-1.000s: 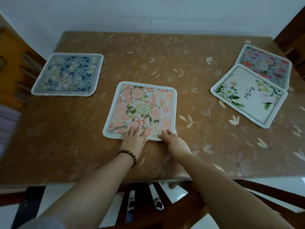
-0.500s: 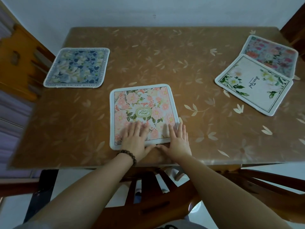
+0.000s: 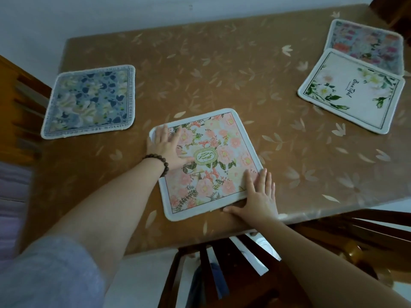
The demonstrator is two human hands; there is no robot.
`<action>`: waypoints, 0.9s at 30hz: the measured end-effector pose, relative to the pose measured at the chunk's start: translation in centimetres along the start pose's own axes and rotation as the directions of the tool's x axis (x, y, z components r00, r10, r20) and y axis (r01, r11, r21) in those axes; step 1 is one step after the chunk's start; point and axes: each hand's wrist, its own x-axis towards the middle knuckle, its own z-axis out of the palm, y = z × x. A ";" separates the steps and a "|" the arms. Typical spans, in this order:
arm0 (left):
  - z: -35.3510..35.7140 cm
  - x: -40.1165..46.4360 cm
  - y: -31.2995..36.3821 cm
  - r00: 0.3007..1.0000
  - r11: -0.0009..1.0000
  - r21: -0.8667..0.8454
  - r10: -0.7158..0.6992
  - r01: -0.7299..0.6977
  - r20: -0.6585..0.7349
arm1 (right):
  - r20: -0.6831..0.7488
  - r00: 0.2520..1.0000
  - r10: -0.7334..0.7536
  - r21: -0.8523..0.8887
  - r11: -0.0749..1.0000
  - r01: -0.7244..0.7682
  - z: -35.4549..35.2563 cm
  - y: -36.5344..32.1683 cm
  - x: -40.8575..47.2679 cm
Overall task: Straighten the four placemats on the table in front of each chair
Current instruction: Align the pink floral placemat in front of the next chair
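Spread apart since before, left hand [image 3: 165, 150] and right hand [image 3: 259, 196] lie flat, seemingly pressing the pink placemat [image 3: 213, 161].

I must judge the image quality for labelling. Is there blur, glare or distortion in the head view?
Head view: dim, soft light; wide-angle bending tilts the table edges; the far right mat is blurred; the pink mat is fairly sharp; mild sheen on the table's near right edge.
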 end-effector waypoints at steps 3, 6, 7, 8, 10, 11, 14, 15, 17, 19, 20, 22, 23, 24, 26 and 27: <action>-0.7 2.5 -0.2 0.999 1.000 0.009 0.025 -0.026 0.044 | -0.029 1.000 0.011 0.060 0.998 -0.009 0.1 -0.1 -0.1; -0.8 4.1 -0.2 0.995 1.000 0.005 0.028 -0.029 0.091 | -0.040 0.999 0.022 0.079 0.997 -0.018 0.2 0.0 0.0; -0.8 4.4 -0.2 0.995 0.999 0.016 0.034 -0.035 0.090 | -0.038 0.999 0.022 0.082 0.996 -0.019 0.1 0.1 0.0; -0.8 4.5 -0.2 0.996 0.999 0.030 0.041 -0.044 0.078 | -0.034 0.999 0.022 0.087 0.996 -0.019 -0.1 0.2 0.0; -0.7 4.4 -0.3 0.997 0.997 0.053 0.062 -0.064 0.036 | -0.026 1.000 0.017 0.099 0.995 -0.015 -0.4 0.4 0.1; -0.6 4.2 -0.5 0.997 0.996 0.057 0.072 -0.073 0.016 | -0.023 1.000 0.010 0.104 0.995 -0.008 -0.6 0.4 0.1; -0.2 3.3 -1.1 0.998 0.996 0.060 0.061 -0.060 -0.023 | -0.019 1.000 -0.017 0.116 0.993 0.019 -1.3 0.7 0.5; 0.0 2.8 -1.2 0.999 0.997 0.057 0.045 -0.043 -0.032 | -0.019 1.000 -0.016 0.125 0.992 0.018 -1.5 0.8 0.7; 0.7 1.5 -1.4 0.999 0.999 0.038 -0.004 0.006 -0.038 | -0.015 1.000 -0.011 0.148 0.989 0.013 -1.9 1.1 0.9; 1.4 0.0 -1.9 0.997 0.998 0.008 -0.067 0.067 -0.035 | -0.001 1.000 -0.024 0.158 0.987 0.023 -2.2 1.1 1.1; 1.7 -0.9 -2.3 0.995 0.995 -0.012 -0.096 0.096 -0.033 | 0.008 0.999 -0.033 0.160 0.987 0.032 -2.2 1.1 1.1; 2.5 -2.7 -3.3 0.990 0.988 -0.062 -0.141 0.139 -0.030 | 0.009 0.999 -0.032 0.173 0.985 0.030 -2.5 1.2 1.4; 2.8 -3.8 -3.8 0.988 0.985 -0.083 -0.154 0.151 -0.027 | 0.000 1.000 -0.024 0.188 0.982 0.023 -2.7 1.4 1.6; 3.1 -4.9 -4.1 0.986 0.982 -0.099 -0.163 0.159 -0.026 | -0.012 1.000 -0.018 0.205 0.979 0.020 -2.9 1.5 1.9; 3.9 -7.1 -4.1 0.983 0.976 -0.121 -0.183 0.179 -0.025 | -0.032 0.999 -0.029 0.223 0.974 0.035 -3.3 1.8 2.7; 4.2 -8.2 -4.0 0.980 0.972 -0.134 -0.199 0.194 -0.019 | -0.042 0.998 -0.041 0.218 0.975 0.049 -3.4 1.9 3.1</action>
